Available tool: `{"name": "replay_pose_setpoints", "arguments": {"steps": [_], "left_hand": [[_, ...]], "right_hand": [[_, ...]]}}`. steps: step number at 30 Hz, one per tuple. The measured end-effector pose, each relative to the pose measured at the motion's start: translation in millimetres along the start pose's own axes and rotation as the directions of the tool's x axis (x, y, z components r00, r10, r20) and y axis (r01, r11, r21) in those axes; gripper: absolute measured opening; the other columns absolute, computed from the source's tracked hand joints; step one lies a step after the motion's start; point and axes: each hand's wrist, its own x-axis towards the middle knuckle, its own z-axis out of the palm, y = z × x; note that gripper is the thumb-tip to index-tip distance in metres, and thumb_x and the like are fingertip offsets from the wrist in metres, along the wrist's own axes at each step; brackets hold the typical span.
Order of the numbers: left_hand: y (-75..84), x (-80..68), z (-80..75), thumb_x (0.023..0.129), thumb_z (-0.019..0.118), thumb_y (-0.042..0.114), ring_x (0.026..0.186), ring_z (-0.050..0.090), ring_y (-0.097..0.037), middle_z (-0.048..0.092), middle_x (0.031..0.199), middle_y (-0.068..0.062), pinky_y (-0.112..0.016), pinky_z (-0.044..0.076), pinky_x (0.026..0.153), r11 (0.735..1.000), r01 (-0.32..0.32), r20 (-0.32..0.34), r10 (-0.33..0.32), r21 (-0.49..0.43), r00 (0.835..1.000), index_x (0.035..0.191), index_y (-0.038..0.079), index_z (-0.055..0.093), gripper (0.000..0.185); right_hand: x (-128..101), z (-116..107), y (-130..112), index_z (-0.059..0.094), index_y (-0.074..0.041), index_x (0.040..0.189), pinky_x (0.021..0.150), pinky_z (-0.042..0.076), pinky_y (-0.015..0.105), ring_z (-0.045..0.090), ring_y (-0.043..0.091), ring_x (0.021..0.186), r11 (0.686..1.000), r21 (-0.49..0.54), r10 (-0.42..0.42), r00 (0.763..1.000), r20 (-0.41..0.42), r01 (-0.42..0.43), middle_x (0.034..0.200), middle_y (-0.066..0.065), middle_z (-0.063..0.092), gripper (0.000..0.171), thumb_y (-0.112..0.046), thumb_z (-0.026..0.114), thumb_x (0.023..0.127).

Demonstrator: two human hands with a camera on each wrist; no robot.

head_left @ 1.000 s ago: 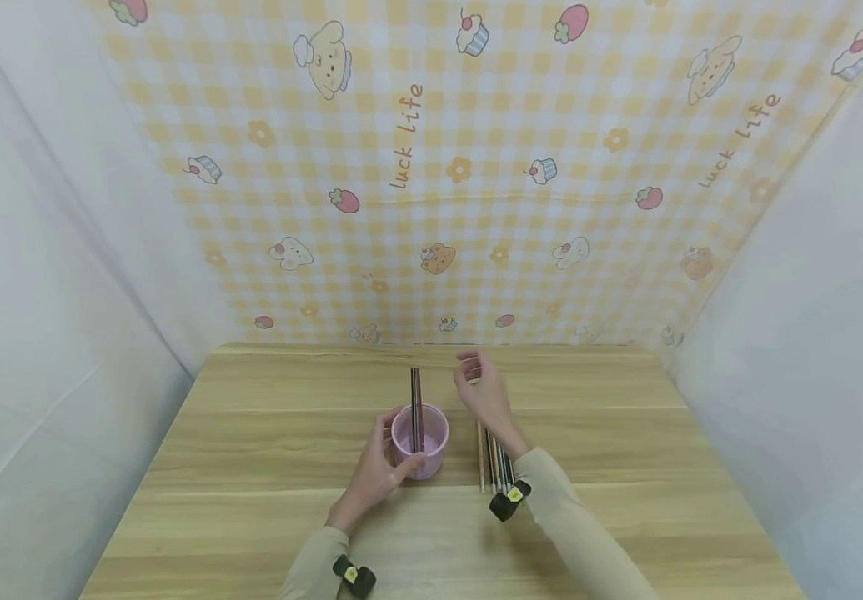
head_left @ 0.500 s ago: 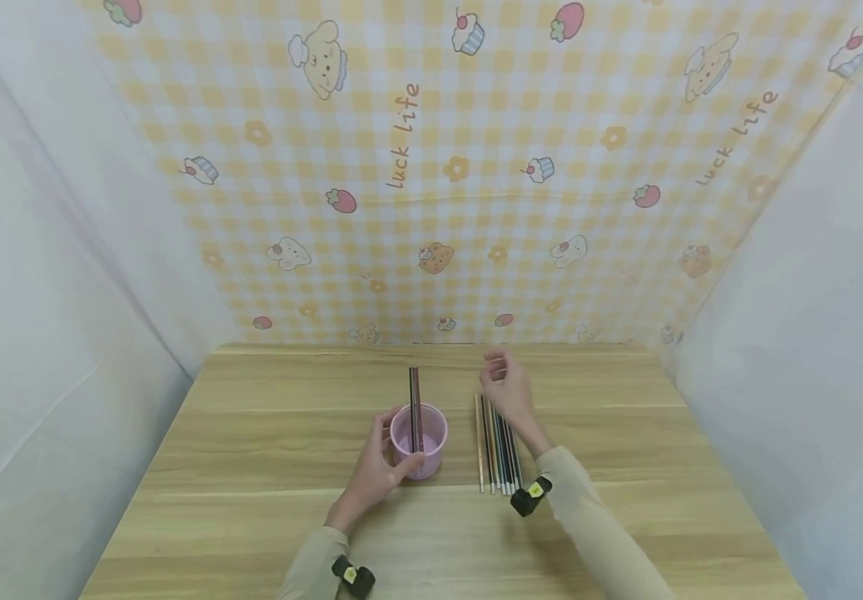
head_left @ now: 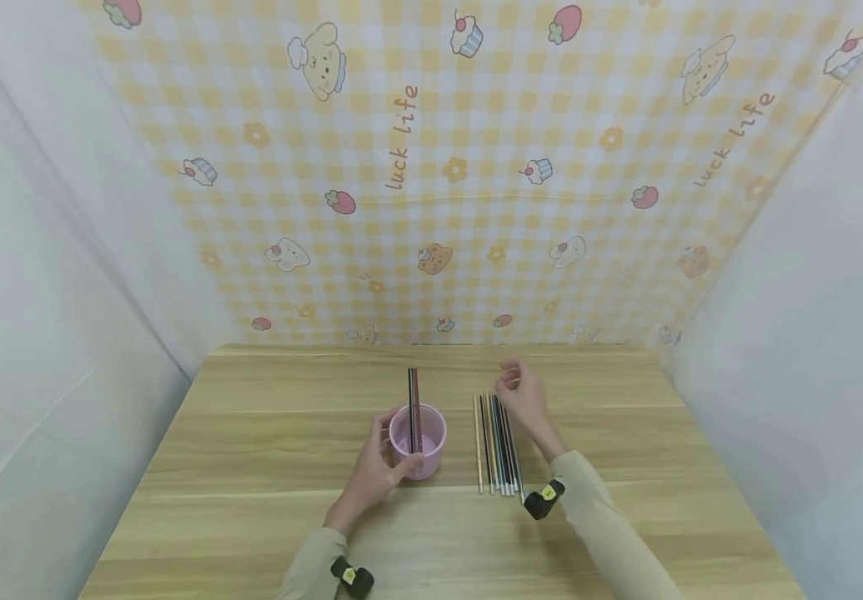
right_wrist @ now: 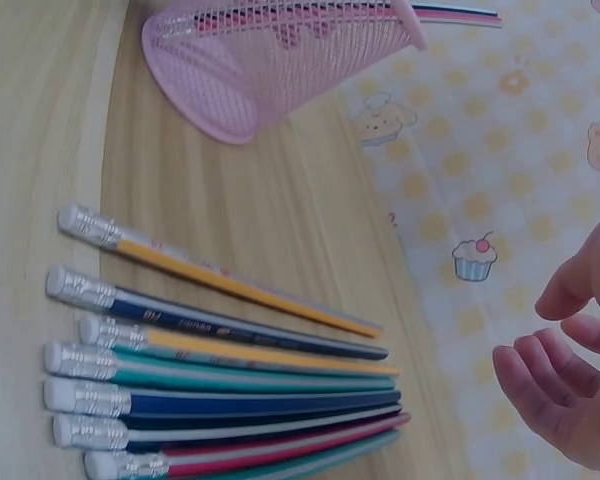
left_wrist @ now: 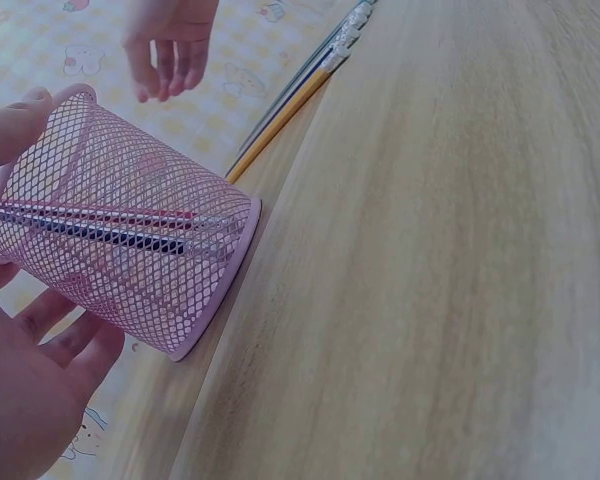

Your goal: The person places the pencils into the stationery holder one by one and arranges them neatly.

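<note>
Head view shows us the left hand (head_left: 368, 479) curled round the near side of a pink mesh cup (head_left: 418, 439), thumb and fingers gripping its wall, with two pencils (head_left: 413, 400) standing inside it. Our right hand (head_left: 527, 398) hovers with loosely bent fingers, holding nothing, just beside the far ends of a row of pencils (head_left: 497, 443) lying flat on the wooden table (head_left: 251, 467). That row sits to the right of the cup, apart from it. Behind the table we see a yellow checked cloth (head_left: 431, 167).
</note>
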Motion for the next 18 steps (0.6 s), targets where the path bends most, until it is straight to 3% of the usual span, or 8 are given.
{"name": "replay_pose_setpoints", "arguments": {"steps": [13, 18], "left_hand": [[-0.4, -0.5, -0.2, 0.076, 0.074, 0.011, 0.12, 0.042, -0.045, 0.04, 0.133, -0.026, -0.059, 0.035, 0.102, 1.0, -0.003, 0.003, 0.003, -0.016, 1.0, 0.138, -0.002, 0.025, 0.08], [-2.4, -0.7, 0.1, 0.075, 0.074, 0.011, 0.12, 0.042, -0.044, 0.04, 0.133, -0.025, -0.058, 0.036, 0.102, 0.999, -0.018, -0.003, 0.018, -0.03, 1.0, 0.138, -0.001, 0.026, 0.08]], "right_hand": [[-3, -1, 27, 0.052, 0.001, 0.111, 0.073, 0.056, 0.037, 0.061, 0.029, 0.087, 0.993, -0.082, 0.086, 0.996, 0.022, -0.084, 0.096, 0.018, 0.061, 0.036, -0.006, 0.064, 0.078], [-5, -1, 34, 0.053, 0.001, 0.107, 0.067, 0.056, 0.035, 0.06, 0.029, 0.086, 0.987, -0.117, 0.115, 0.993, 0.023, -0.112, 0.094, 0.019, 0.062, 0.033, -0.006, 0.064, 0.077]]}}
